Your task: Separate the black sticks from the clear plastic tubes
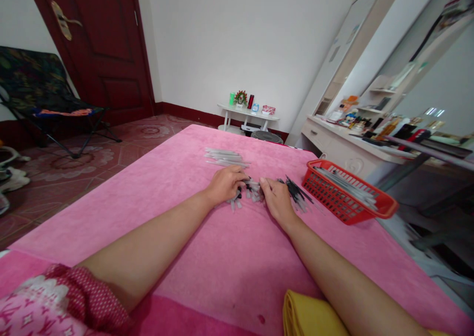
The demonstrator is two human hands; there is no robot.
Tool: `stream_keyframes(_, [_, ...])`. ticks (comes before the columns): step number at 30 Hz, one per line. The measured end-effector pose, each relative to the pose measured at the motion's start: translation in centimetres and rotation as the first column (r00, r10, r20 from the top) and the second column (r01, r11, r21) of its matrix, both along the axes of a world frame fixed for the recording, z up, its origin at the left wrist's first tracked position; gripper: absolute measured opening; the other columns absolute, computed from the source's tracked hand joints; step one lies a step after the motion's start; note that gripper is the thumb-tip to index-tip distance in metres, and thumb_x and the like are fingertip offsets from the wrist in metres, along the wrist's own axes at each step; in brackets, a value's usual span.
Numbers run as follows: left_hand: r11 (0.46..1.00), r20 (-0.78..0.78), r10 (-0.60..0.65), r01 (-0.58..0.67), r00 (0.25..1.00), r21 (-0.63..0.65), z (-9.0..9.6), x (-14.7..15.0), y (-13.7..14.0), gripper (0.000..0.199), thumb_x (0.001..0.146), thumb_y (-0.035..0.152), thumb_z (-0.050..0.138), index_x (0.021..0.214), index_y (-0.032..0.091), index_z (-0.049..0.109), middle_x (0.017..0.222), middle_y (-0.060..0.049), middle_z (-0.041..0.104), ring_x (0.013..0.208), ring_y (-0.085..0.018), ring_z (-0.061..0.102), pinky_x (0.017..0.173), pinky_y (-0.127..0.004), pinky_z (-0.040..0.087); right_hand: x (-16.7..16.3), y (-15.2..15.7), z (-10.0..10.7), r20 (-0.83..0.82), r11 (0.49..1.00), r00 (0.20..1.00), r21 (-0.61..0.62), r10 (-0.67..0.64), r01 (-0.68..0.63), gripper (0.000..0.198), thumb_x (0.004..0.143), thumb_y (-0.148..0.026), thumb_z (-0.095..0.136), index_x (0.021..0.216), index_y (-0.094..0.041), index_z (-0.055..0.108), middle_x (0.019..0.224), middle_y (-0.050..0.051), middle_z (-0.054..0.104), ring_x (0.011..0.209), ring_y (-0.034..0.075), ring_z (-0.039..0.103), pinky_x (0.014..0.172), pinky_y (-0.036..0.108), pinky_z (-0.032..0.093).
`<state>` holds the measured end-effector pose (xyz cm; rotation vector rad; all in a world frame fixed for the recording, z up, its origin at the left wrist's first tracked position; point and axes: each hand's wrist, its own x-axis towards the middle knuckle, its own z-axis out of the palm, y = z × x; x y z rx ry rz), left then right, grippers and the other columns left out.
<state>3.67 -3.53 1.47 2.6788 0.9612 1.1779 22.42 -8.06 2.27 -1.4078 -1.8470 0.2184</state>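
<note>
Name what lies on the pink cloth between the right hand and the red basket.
In the head view, a loose bunch of thin dark and grey pieces lies between the right hand and the red basket.

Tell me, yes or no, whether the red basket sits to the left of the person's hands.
No, the red basket sits to the right of the right hand.

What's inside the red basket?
Long, thin grey sticks lie together inside the red basket. They cover what's beneath, so I can't see its bottom or whether anything else is under them.
</note>
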Motion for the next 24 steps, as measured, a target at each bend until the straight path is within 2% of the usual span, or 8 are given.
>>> stream_keyframes(3, [0.999, -0.006, 0.042, -0.042, 0.999, 0.000, 0.03, -0.16, 0.12, 0.020, 0.080, 0.012, 0.056, 0.090, 0.019, 0.071, 0.088, -0.007, 0.065, 0.088, -0.019, 0.059, 0.074, -0.030, 0.047, -0.06, 0.15, -0.07, -0.014, 0.998, 1.000, 0.064, 0.016, -0.015, 0.024, 0.088, -0.039, 0.047, 0.080, -0.019, 0.058, 0.070, 0.002, 0.063, 0.062, 0.016, 0.055, 0.060, 0.025, 0.037])
stream_keyframes(5, [0.998, -0.014, 0.062, -0.062, 0.998, 0.002, -0.03, -0.25, 0.20, 0.020, 0.081, 0.013, 0.056, 0.091, 0.020, 0.071, 0.088, -0.007, 0.065, 0.087, -0.020, 0.059, 0.073, -0.030, 0.047, -0.07, 0.21, -0.10, -0.016, 0.995, 1.000, 0.096, 0.027, -0.025, 0.017, 0.085, -0.034, 0.052, 0.085, -0.019, 0.058, 0.075, 0.002, 0.064, 0.064, 0.015, 0.056, 0.062, 0.025, 0.038])
stream_keyframes(6, [0.998, -0.019, 0.063, -0.063, 0.998, 0.003, -0.06, -0.28, 0.22, 0.020, 0.081, 0.013, 0.056, 0.091, 0.020, 0.071, 0.087, -0.007, 0.065, 0.087, -0.020, 0.059, 0.073, -0.030, 0.047, -0.05, 0.21, -0.10, 0.004, 0.995, 1.000, 0.097, 0.020, -0.021, 0.017, 0.085, -0.034, 0.051, 0.081, -0.019, 0.058, 0.071, 0.001, 0.063, 0.063, 0.015, 0.056, 0.061, 0.025, 0.037])
stream_keyframes(10, [0.999, -0.030, 0.034, -0.034, 0.999, 0.000, -0.01, -0.24, 0.12, 0.020, 0.080, 0.012, 0.055, 0.090, 0.020, 0.071, 0.087, -0.006, 0.064, 0.087, -0.019, 0.059, 0.075, -0.030, 0.047, 0.12, 0.07, -0.03, 0.108, 1.000, 0.994, 0.027, -0.016, 0.013, 0.039, 0.091, -0.040, 0.040, 0.061, -0.020, 0.055, 0.055, 0.000, 0.056, 0.054, 0.015, 0.051, 0.056, 0.026, 0.033])
stream_keyframes(15, [1.000, -0.017, 0.023, -0.023, 1.000, -0.009, 0.11, -0.19, 0.02, 0.022, 0.079, 0.010, 0.055, 0.090, 0.019, 0.071, 0.089, -0.007, 0.065, 0.087, -0.019, 0.059, 0.073, -0.029, 0.047, 0.10, -0.04, 0.08, 0.104, 0.996, 0.994, 0.084, -0.014, 0.005, 0.021, 0.085, -0.039, 0.052, 0.079, -0.020, 0.060, 0.069, 0.001, 0.064, 0.062, 0.016, 0.055, 0.059, 0.025, 0.034])
stream_keyframes(18, [1.000, -0.016, 0.008, -0.008, 1.000, 0.009, 0.01, -0.18, 0.04, 0.022, 0.080, 0.011, 0.054, 0.091, 0.019, 0.071, 0.087, -0.007, 0.065, 0.088, -0.019, 0.059, 0.075, -0.030, 0.047, 0.05, -0.12, 0.16, 0.144, 0.999, 0.989, 0.049, -0.028, 0.021, 0.038, 0.090, -0.041, 0.042, 0.062, -0.020, 0.055, 0.057, 0.001, 0.057, 0.056, 0.015, 0.052, 0.057, 0.025, 0.032])
stream_keyframes(20, [1.000, -0.015, 0.008, -0.007, 1.000, 0.012, -0.03, -0.19, 0.03, 0.021, 0.081, 0.011, 0.054, 0.091, 0.019, 0.071, 0.086, -0.007, 0.064, 0.088, -0.019, 0.059, 0.075, -0.030, 0.047, 0.07, -0.14, 0.19, 0.145, 0.999, 0.989, 0.034, -0.040, 0.036, 0.043, 0.092, -0.044, 0.039, 0.061, -0.020, 0.054, 0.055, 0.001, 0.057, 0.054, 0.015, 0.051, 0.055, 0.025, 0.032])
stream_keyframes(24, [1.000, 0.000, 0.013, -0.013, 1.000, -0.017, 0.04, -0.24, 0.03, 0.021, 0.079, 0.009, 0.055, 0.090, 0.019, 0.071, 0.088, -0.006, 0.065, 0.087, -0.019, 0.059, 0.075, -0.029, 0.047, 0.11, -0.10, 0.17, 0.123, 0.996, 0.992, 0.092, -0.015, 0.003, 0.025, 0.087, -0.041, 0.049, 0.078, -0.020, 0.061, 0.069, 0.001, 0.064, 0.063, 0.016, 0.055, 0.058, 0.024, 0.034])
